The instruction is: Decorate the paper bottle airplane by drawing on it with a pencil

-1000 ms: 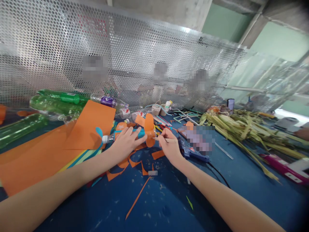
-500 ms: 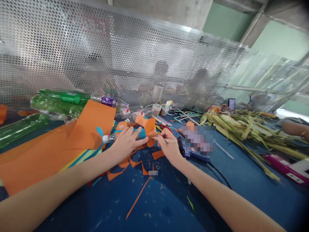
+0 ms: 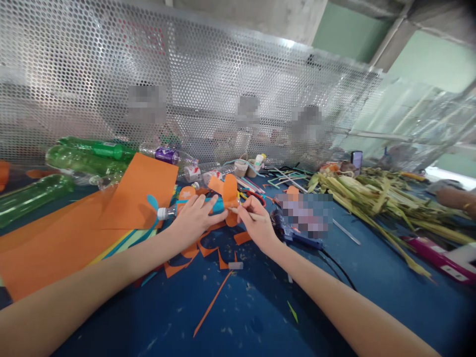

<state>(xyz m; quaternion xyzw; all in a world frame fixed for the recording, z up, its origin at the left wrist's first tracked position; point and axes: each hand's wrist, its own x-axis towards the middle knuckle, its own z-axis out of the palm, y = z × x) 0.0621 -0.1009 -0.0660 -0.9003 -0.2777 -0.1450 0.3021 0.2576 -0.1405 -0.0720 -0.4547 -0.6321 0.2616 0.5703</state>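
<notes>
A clear plastic bottle with a white cap (image 3: pixel 162 213) and a blue wrap (image 3: pixel 216 205) lies on its side on the blue table. My left hand (image 3: pixel 195 216) rests over it, fingers wrapped on its body and pressing it down. At the bottle's right end stands an orange paper piece (image 3: pixel 230 191) with rounded lobes. My right hand (image 3: pixel 255 218) pinches a thin pale stick (image 3: pixel 256 216), whose tip touches the paper near my left thumb. A curled blue strip (image 3: pixel 151 202) shows beside the cap.
Orange sheets (image 3: pixel 143 191) and green bottles (image 3: pixel 89 158) lie left. Orange scraps (image 3: pixel 208 248) are in front of the hands. A blue glue gun (image 3: pixel 297 237) with a black cable is right, with husks (image 3: pixel 357 198) beyond. People sit behind the perforated screen (image 3: pixel 208 74).
The orange paper piece has turned, its upper lobe now more upright. The stick in my right hand has tilted and shifted slightly left. My left hand has stayed in place.
</notes>
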